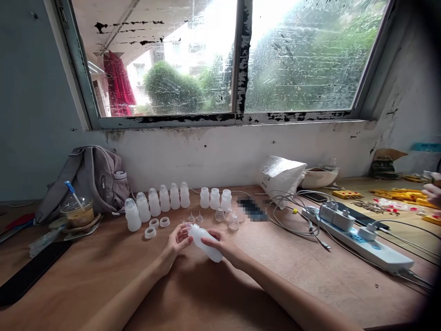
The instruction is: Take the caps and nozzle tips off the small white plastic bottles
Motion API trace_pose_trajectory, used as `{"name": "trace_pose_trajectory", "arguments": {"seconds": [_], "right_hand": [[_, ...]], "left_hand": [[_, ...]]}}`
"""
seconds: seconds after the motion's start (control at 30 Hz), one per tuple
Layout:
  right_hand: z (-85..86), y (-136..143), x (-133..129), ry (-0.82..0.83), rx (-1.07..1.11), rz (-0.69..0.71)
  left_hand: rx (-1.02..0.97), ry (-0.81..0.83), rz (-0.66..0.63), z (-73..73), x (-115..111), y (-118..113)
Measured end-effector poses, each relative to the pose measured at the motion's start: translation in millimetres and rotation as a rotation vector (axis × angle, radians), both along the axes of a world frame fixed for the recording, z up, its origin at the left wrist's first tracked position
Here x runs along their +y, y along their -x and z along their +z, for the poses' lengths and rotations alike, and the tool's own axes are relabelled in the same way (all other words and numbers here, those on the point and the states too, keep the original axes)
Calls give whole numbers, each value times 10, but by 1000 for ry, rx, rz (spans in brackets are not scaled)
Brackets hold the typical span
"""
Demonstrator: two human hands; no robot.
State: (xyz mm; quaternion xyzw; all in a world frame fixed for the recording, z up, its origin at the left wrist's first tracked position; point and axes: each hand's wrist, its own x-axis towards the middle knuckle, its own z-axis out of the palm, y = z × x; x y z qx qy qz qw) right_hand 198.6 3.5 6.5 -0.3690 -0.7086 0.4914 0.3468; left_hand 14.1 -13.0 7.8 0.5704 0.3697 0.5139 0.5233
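Observation:
A frosted white baby bottle [206, 246] lies tilted in my right hand [220, 244], whose fingers wrap round its body. My left hand [179, 240] is closed at the bottle's neck, its fingertips pinching a small clear piece [188, 225] against the opening; the exact shape of that piece is partly hidden. Beyond my hands, small clear pointed pieces [199, 217] stand on the table. White collar rings [150, 232] lie to the left, and clear dome caps [233, 222] to the right. Several capped bottles [153, 202] form a slanting row behind, beside three uncapped bottles [215, 199].
Left are an iced drink cup [78, 211], a grey backpack [93, 174] and a black flat case [32, 273]. Right are a white pouch [280, 177], tangled cables [296, 220] and a power strip [358, 239]. Another person's hand [432, 191] shows near yellow parts.

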Motion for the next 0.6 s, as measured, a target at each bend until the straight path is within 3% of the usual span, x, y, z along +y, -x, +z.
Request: {"name": "trace_pose_trajectory", "arguments": {"seconds": [0.07,0.13,0.2,0.33,0.4,0.47,0.6], "right_hand": [[-34,34,-12,-238,-58,-128],[-49,46,-24,-314,-83,-143],[-27,31,-34,-181,-60,-75],[69,-27,-45,265,36,190],[87,-32,-46,300,45,227],[63,-12,-42,137,-4,117],[-58,42,-30,-442,-247,-188]], "left_hand": [[26,50,63,-34,14,-13],[60,45,102,-67,32,-8],[60,2,90,-76,36,7],[19,-50,22,-22,-3,23],[-1,-43,21,2,-21,14],[-48,-13,18,-1,-19,-2],[-61,87,17,-66,26,-18]]}}
